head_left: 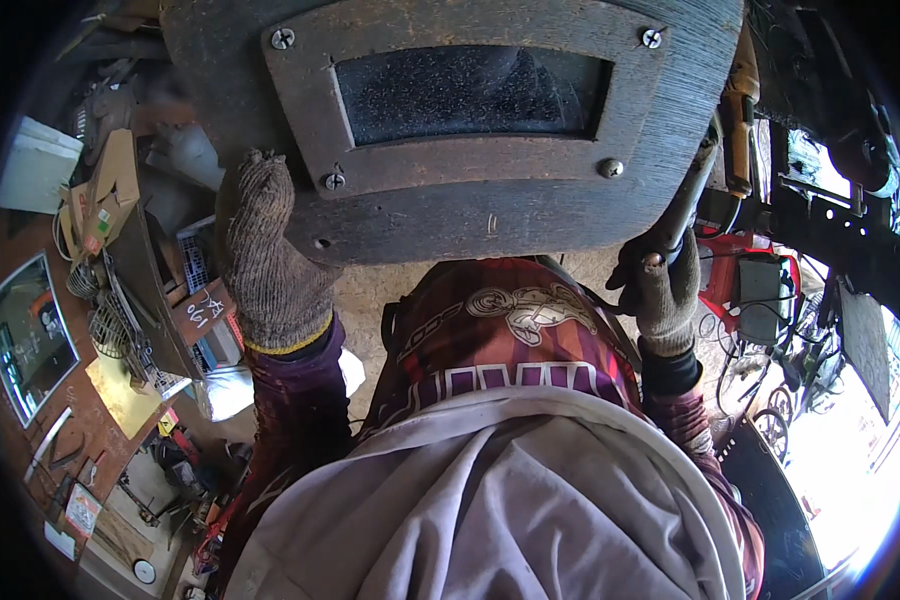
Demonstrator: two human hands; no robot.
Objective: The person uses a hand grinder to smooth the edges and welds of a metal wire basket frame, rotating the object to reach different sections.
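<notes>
Left grip (275,265) clamps the welding shield (460,160) by its edge, seemingly to steady it; right grip (668,303) closes around a metal tool (686,200)

A dark, flat welding shield (490,215) is spanning the front, between the grey-knit-gloved left hand (278,270) and right hand (667,300); a red-framed boxy machine (720,272) is sitting farther right; a flat yellow sheet (122,396) is lying farther left.

**Dim on the left, dazzling on the right**

Tan floor (365,305) shows through the middle. On the left, a reddish-brown surface (20,238) bears a framed glass pane (32,335) and a yellow sheet (122,398). Strong daylight (865,505) floods the right edge, beside dark framework (820,218) and a flat grey panel (863,345).
</notes>
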